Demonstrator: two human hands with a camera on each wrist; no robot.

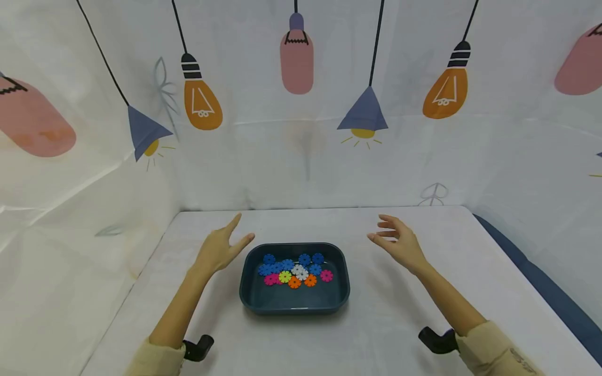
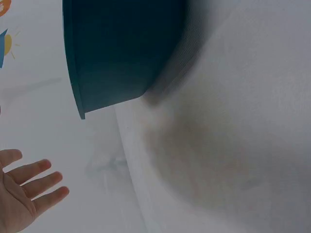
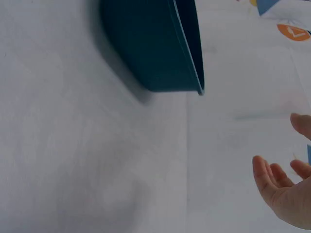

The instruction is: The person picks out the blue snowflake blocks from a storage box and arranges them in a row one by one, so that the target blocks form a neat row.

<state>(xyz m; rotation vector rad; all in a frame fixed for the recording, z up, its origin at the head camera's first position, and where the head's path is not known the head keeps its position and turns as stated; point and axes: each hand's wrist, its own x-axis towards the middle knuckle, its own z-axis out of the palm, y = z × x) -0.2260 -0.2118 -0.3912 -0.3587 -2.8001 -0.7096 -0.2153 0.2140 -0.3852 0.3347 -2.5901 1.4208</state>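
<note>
The left hand [image 1: 221, 248], left of centre in the head view, holds nothing: thumb and index finger reach out, spread apart. The right hand [image 1: 400, 245], right of centre, is likewise empty, its fingers loosely bent and parted. Neither touches the dark tray [image 1: 296, 305], which sits between them in the lower middle of the frame, the left hand being nearer to it.

In the tray's upper half lie small notched discs: blue ones [image 1: 304, 259] mostly along the back, 2 white, 1 yellow [image 1: 285, 277], 2 orange and a few pink at the front. Several overlap, so I cannot count the blue exactly.

For good work here, I would bring fingertips in from above and pinch a disc by its rim; the outer pink disc [image 1: 326, 275], at the right of the cluster, looks easiest to take singly. Overlapped pieces probably need parting first, or 2 may come up together. Keep the black wrist mounts [image 1: 199, 348], at lower left and lower right, clear of the tray's rim and the white tabletop [image 1: 329, 344].
</note>
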